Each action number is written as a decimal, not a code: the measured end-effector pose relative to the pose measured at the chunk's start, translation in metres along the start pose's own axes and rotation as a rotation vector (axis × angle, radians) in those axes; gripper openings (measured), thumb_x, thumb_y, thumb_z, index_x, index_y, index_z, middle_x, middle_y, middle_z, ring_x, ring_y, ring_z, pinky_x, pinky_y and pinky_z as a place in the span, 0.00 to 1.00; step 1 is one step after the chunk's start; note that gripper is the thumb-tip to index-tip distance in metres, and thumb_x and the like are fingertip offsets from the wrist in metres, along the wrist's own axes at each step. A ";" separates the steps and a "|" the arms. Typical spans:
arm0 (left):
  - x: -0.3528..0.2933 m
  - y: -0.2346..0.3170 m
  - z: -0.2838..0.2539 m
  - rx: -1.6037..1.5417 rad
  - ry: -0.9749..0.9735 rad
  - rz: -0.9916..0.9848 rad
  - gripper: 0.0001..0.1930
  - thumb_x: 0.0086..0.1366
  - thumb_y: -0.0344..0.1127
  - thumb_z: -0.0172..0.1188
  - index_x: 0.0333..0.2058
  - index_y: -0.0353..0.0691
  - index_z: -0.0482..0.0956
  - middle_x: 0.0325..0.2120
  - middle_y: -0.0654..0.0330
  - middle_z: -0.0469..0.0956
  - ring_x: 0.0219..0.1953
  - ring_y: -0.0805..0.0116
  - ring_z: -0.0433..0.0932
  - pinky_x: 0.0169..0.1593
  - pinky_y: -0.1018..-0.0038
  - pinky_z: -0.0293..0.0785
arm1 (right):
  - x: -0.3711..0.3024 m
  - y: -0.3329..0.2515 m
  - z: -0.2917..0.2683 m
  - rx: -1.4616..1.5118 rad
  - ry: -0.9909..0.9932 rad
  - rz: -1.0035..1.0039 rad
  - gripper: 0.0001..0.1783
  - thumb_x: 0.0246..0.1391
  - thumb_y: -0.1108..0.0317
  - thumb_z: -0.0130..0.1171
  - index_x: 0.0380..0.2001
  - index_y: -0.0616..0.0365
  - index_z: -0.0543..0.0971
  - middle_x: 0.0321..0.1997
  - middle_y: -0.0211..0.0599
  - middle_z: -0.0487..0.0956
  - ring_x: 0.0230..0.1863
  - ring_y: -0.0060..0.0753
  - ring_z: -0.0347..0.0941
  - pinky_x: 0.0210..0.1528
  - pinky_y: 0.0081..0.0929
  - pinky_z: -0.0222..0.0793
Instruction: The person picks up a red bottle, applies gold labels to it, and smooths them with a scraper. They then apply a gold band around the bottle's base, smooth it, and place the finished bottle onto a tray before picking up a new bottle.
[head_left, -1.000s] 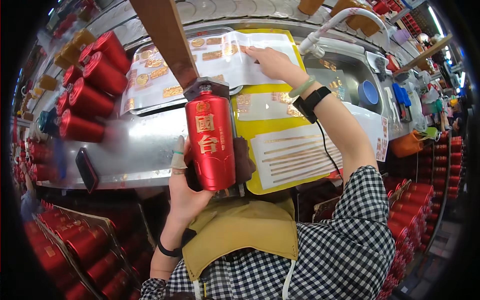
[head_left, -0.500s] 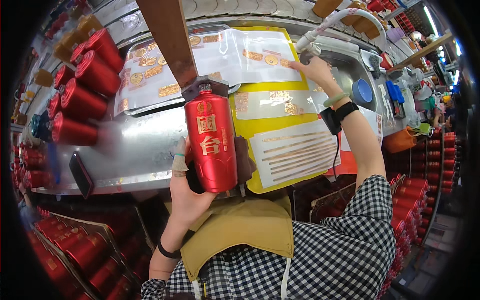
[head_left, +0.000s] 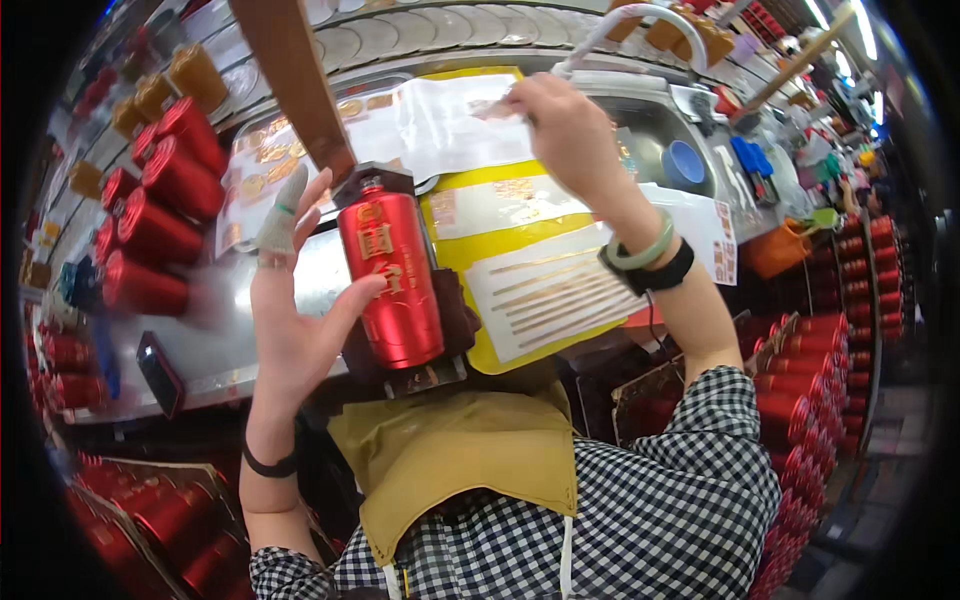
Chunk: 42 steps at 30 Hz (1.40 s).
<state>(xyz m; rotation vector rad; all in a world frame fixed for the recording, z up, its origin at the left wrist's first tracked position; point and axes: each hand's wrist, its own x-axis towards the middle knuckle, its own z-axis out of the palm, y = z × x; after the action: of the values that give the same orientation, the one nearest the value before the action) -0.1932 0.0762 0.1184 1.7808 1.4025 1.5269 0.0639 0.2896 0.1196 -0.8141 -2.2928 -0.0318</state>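
In front of me a red bottle [head_left: 400, 320] with gold characters lies in a dark cradle [head_left: 458, 315], its neck pointing away. My left hand [head_left: 290, 310] is open at the bottle's left side, fingers spread upward and the thumb in front of the bottle. Its forefinger wears a pale finger cover [head_left: 280, 220]. My right hand [head_left: 575, 135] is closed, fingertips pinching a small, blurred decal [head_left: 490, 108] above a white sheet [head_left: 455, 135]. Below lie a clear strip with gold decals [head_left: 515, 190] and a sheet of thin gold stripes [head_left: 545, 295], both on a yellow board [head_left: 490, 355].
Several red bottles [head_left: 155, 230] lie at the left beside a phone [head_left: 160, 370]. A wooden post [head_left: 295, 85] rises beyond the cradle. A metal tray [head_left: 235, 240] holds more gold decals. A white curved pipe [head_left: 640, 15] and a blue bowl [head_left: 685, 160] are at the right.
My left hand has let go of the bottle's lower end and opened at its left. My right hand has moved left over the white sheet, with the small decal now lifted.
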 end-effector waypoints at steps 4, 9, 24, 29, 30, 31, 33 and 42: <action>0.044 0.010 0.022 0.166 0.051 0.218 0.37 0.58 0.27 0.74 0.66 0.33 0.70 0.57 0.50 0.80 0.55 0.60 0.80 0.62 0.65 0.73 | 0.012 -0.090 -0.023 -0.040 0.063 -0.325 0.04 0.51 0.69 0.62 0.33 0.49 0.80 0.32 0.27 0.78 0.40 0.34 0.79 0.40 0.32 0.75; 0.047 0.008 0.033 0.105 0.039 0.099 0.16 0.65 0.26 0.69 0.51 0.31 0.82 0.35 0.59 0.87 0.38 0.69 0.86 0.48 0.72 0.81 | 0.006 -0.112 -0.039 0.444 0.070 -0.077 0.15 0.52 0.70 0.68 0.44 0.55 0.81 0.37 0.33 0.81 0.40 0.33 0.79 0.41 0.31 0.75; -0.026 0.011 0.033 -0.448 0.295 -0.275 0.17 0.70 0.25 0.65 0.56 0.30 0.77 0.40 0.57 0.85 0.40 0.73 0.84 0.39 0.76 0.85 | -0.057 -0.108 -0.025 0.940 -0.647 0.394 0.11 0.65 0.66 0.64 0.42 0.63 0.81 0.31 0.20 0.75 0.35 0.14 0.66 0.39 0.20 0.65; -0.075 0.027 0.038 -0.598 0.403 -0.394 0.17 0.72 0.22 0.60 0.57 0.30 0.73 0.43 0.53 0.83 0.43 0.65 0.86 0.41 0.69 0.90 | -0.072 -0.125 -0.043 0.834 -0.740 0.449 0.11 0.65 0.65 0.64 0.39 0.64 0.80 0.26 0.23 0.73 0.30 0.15 0.63 0.33 0.22 0.62; -0.084 0.030 0.040 -0.606 0.405 -0.365 0.16 0.72 0.22 0.60 0.56 0.31 0.73 0.43 0.54 0.82 0.43 0.65 0.85 0.41 0.69 0.90 | -0.072 -0.129 -0.048 0.822 -0.744 0.471 0.11 0.65 0.65 0.64 0.39 0.64 0.80 0.25 0.24 0.73 0.28 0.16 0.62 0.31 0.23 0.62; -0.091 0.029 0.041 -0.615 0.406 -0.337 0.15 0.72 0.22 0.59 0.55 0.31 0.74 0.44 0.55 0.81 0.43 0.65 0.85 0.42 0.68 0.90 | -0.075 -0.130 -0.046 0.824 -0.749 0.471 0.11 0.65 0.65 0.64 0.39 0.64 0.80 0.25 0.24 0.73 0.28 0.16 0.62 0.31 0.23 0.62; -0.097 0.017 0.046 -0.609 0.443 -0.390 0.14 0.72 0.23 0.60 0.54 0.35 0.75 0.43 0.58 0.80 0.43 0.69 0.83 0.41 0.69 0.89 | -0.080 -0.130 -0.040 0.774 -0.720 0.422 0.10 0.65 0.66 0.63 0.39 0.64 0.80 0.25 0.26 0.74 0.28 0.17 0.64 0.32 0.23 0.63; -0.097 -0.020 0.052 -0.660 0.457 -0.520 0.15 0.73 0.26 0.60 0.56 0.38 0.73 0.44 0.65 0.73 0.44 0.75 0.79 0.44 0.69 0.88 | -0.084 -0.118 -0.014 0.706 -0.657 0.504 0.09 0.63 0.67 0.64 0.36 0.64 0.82 0.26 0.27 0.79 0.27 0.16 0.66 0.31 0.20 0.64</action>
<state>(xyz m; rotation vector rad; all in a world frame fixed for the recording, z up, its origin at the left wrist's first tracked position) -0.1445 0.0161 0.0381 0.6453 1.2007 1.8508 0.0532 0.1458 0.1008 -1.0695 -2.3068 1.3599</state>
